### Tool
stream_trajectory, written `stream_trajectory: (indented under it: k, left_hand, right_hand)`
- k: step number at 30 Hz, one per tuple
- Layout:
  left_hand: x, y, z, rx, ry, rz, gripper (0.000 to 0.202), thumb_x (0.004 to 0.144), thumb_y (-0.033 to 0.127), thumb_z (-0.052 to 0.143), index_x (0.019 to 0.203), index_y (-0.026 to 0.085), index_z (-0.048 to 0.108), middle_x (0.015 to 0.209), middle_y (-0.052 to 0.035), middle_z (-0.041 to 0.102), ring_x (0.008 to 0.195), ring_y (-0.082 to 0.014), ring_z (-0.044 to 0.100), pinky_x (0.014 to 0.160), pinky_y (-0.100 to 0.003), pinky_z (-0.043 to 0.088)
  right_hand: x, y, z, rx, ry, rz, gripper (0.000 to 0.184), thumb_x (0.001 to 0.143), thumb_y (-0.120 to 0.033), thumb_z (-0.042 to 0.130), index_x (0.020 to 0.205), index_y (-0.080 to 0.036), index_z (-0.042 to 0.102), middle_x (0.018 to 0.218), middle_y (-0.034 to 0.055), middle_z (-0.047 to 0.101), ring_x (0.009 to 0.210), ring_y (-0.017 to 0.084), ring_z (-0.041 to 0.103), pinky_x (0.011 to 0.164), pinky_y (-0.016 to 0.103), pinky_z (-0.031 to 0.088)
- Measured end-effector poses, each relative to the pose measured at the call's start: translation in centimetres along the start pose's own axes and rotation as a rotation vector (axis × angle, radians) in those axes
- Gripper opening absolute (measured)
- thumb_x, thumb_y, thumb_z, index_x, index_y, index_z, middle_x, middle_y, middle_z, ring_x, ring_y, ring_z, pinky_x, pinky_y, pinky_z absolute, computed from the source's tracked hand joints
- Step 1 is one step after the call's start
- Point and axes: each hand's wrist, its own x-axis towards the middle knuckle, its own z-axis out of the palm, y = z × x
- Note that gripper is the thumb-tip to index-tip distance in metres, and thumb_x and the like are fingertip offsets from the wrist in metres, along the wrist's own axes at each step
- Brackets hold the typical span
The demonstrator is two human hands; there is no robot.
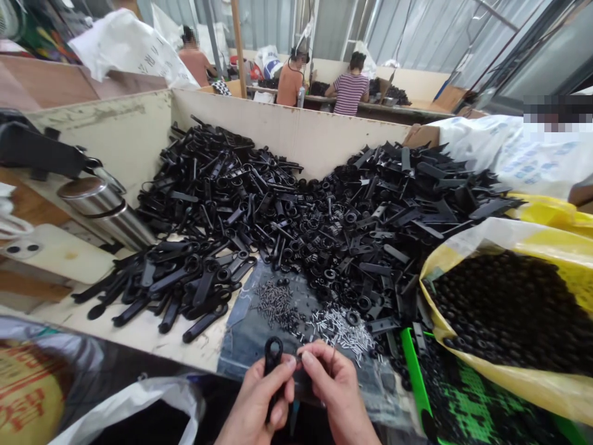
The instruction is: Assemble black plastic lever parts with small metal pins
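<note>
My left hand is closed around a black plastic handle piece with a ring at its top, held upright at the bottom middle of the view. My right hand pinches with thumb and fingers right beside that ring; what it holds is too small to make out. Just beyond my hands, on a piece of denim cloth, lie a heap of small dark screws and a heap of silver pins. Further back a big pile of black handles and rings fills the table.
A yellow bag of small black parts sits at the right, with a green crate edge beside it. A steel flask and a phone lie at the left. Beige board walls enclose the table. Three people sit far behind.
</note>
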Motion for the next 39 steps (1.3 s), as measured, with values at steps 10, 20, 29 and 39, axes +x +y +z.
stream_trajectory:
  k: [10, 20, 29, 39]
  left_hand:
    - [0.4, -0.5, -0.4, -0.026, 0.02, -0.006, 0.053, 0.051, 0.054, 0.093, 0.076, 0.015, 0.066, 0.045, 0.0074, 0.055, 0.029, 0.0018, 0.028, 0.037, -0.015, 0.013]
    - [-0.5, -0.2, 0.0, 0.265, 0.057, 0.166, 0.047, 0.063, 0.054, 0.085, 0.072, 0.013, 0.063, 0.045, 0.0036, 0.057, 0.034, 0.0007, 0.029, 0.04, -0.016, 0.013]
    - [0.1, -1.0, -0.1, 0.342, 0.033, 0.139, 0.048, 0.064, 0.057, 0.083, 0.073, 0.013, 0.065, 0.046, 0.0015, 0.06, 0.03, 0.0009, 0.028, 0.038, -0.016, 0.012]
    - [-0.2, -1.2, -0.8, 0.343, -0.033, 0.108, 0.043, 0.068, 0.052, 0.08, 0.069, 0.012, 0.065, 0.054, -0.0034, 0.067, 0.032, 0.0012, 0.032, 0.039, -0.017, 0.01]
  right_hand:
    - [-0.1, -0.6, -0.1, -0.182, -0.049, -0.242, 0.031, 0.089, -0.049, 0.069, 0.078, -0.02, 0.076, 0.072, 0.002, 0.064, 0.066, 0.016, 0.059, 0.06, 0.024, 0.046]
    - [-1.0, -0.6, -1.5, -0.424, -0.139, -0.508, 0.014, 0.095, -0.026, 0.064, 0.094, -0.022, 0.077, 0.075, 0.0018, 0.064, 0.064, 0.014, 0.058, 0.057, 0.022, 0.044]
    - [-1.7, 0.1, -2.3, -0.435, -0.09, -0.542, 0.012, 0.094, -0.022, 0.065, 0.091, -0.021, 0.076, 0.074, 0.0023, 0.068, 0.061, 0.014, 0.059, 0.055, 0.022, 0.045]
    - [-1.4, -0.2, -2.3, -0.51, -0.105, -0.682, 0.009, 0.091, -0.018, 0.067, 0.087, -0.019, 0.075, 0.065, 0.0004, 0.062, 0.053, 0.012, 0.058, 0.048, 0.021, 0.042]
